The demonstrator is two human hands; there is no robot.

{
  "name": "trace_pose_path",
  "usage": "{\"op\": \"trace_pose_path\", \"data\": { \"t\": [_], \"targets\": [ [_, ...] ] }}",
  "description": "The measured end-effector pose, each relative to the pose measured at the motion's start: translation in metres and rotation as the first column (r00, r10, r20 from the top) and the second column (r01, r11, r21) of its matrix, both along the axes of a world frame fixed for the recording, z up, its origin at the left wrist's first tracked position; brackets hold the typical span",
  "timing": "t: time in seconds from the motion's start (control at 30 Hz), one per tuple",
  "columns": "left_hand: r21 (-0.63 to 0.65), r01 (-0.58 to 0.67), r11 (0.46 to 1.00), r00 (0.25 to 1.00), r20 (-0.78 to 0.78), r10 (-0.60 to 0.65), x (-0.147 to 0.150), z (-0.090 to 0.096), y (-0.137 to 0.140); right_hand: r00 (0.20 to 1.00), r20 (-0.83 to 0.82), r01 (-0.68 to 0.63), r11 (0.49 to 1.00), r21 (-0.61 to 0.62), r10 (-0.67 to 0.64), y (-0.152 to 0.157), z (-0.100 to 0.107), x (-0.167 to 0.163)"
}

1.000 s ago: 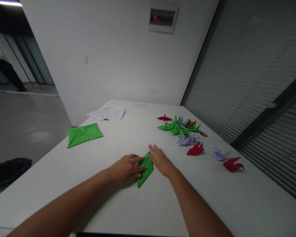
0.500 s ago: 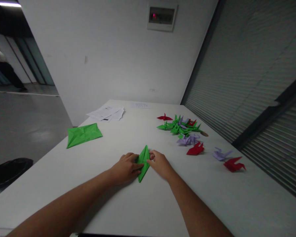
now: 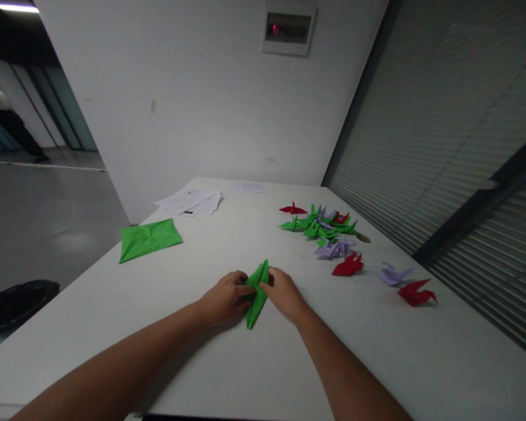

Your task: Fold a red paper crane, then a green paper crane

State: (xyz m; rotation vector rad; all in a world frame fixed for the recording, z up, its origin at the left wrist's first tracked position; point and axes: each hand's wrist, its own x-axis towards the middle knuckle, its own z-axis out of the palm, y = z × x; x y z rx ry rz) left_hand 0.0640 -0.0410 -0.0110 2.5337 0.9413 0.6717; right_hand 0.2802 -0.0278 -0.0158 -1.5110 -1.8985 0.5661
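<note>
A green folded paper [image 3: 258,295], narrow and diamond-shaped with a crease down its middle, is between my two hands at the middle of the white table [image 3: 228,362]. My left hand [image 3: 225,298] grips its left side, thumb on top and the other fingers bent along the edge. On the other side, my right hand [image 3: 284,292] pinches the right edge near the upper half, its thumb on the paper's face. The fingertips beneath the paper are hidden.
Several green, purple and red folded birds [image 3: 319,225] lie heaped at the back right. A red paper crane [image 3: 416,292] sits nearer. Green paper sheets [image 3: 150,240] and printed papers [image 3: 190,201] lie left. A black bin [image 3: 17,304] stands beside the table; a person [image 3: 9,120] is beyond.
The green folded paper has tilted slightly, its upper tip shifting right and its lower tip a little downward. Both hands have closed in on its edges, the left fingers lifting from flat.
</note>
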Motion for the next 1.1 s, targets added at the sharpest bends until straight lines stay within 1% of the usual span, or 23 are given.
{"op": "trace_pose_path", "data": {
  "t": [0.07, 0.17, 0.23, 0.3, 0.37, 0.43, 0.47, 0.5, 0.57, 0.67, 0.8, 0.97, 1.1],
  "targets": [
    [-0.079, -0.022, 0.997, 0.995, 0.096, 0.029, 0.002, 0.000, 0.001, 0.999, -0.042, 0.005, 1.000, -0.001, -0.005, 0.000, 0.001, -0.001],
    [-0.170, -0.106, 0.980, 0.964, 0.223, 0.143, 0.003, 0.000, 0.005, 0.989, -0.146, -0.016, 1.000, 0.001, 0.016, 0.001, 0.001, -0.003],
    [-0.233, -0.162, 0.959, 0.922, 0.310, 0.231, 0.004, -0.001, 0.007, 0.968, -0.247, -0.047, 0.999, 0.002, 0.046, 0.002, -0.001, -0.005],
    [-0.348, -0.192, 0.918, 0.854, 0.401, 0.331, 0.004, -0.003, 0.009, 0.936, -0.347, -0.058, 0.998, 0.020, 0.062, 0.003, -0.003, -0.008],
    [-0.487, -0.178, 0.855, 0.773, 0.469, 0.427, 0.004, -0.003, 0.011, 0.900, -0.435, -0.037, 0.999, 0.014, 0.040, 0.003, -0.006, -0.011],
    [-0.585, -0.121, 0.802, 0.711, 0.513, 0.481, 0.005, -0.001, 0.011, 0.855, -0.519, -0.011, 0.999, -0.040, -0.011, 0.003, -0.008, -0.014],
    [-0.613, -0.096, 0.785, 0.688, 0.529, 0.497, 0.006, 0.000, 0.011, 0.827, -0.562, -0.012, 0.997, -0.077, -0.034, 0.003, -0.009, -0.015],
    [-0.630, -0.077, 0.773, 0.667, 0.543, 0.510, 0.006, 0.002, 0.011, 0.798, -0.601, -0.023, 0.994, -0.108, -0.047, 0.003, -0.010, -0.017],
    [-0.647, -0.059, 0.761, 0.637, 0.562, 0.527, 0.007, 0.005, 0.010, 0.753, -0.657, -0.064, 0.989, -0.132, -0.039, 0.002, -0.011, -0.020],
    [-0.659, -0.051, 0.750, 0.617, 0.570, 0.543, 0.008, 0.007, 0.009, 0.723, -0.691, -0.115, 0.986, -0.122, -0.001, 0.000, -0.008, -0.023],
    [-0.669, -0.026, 0.743, 0.599, 0.585, 0.547, 0.008, 0.005, 0.008, 0.732, -0.680, -0.126, 0.988, -0.092, 0.030, -0.003, -0.004, -0.024],
    [-0.681, 0.024, 0.732, 0.539, 0.625, 0.564, 0.006, 0.002, 0.009, 0.765, -0.640, -0.120, 0.992, -0.026, 0.076, -0.004, -0.002, -0.024],
    [-0.683, 0.039, 0.729, 0.531, 0.632, 0.564, 0.004, 0.001, 0.011, 0.758, -0.647, -0.125, 0.992, -0.028, 0.077, -0.002, -0.004, -0.025]
  ]
}}
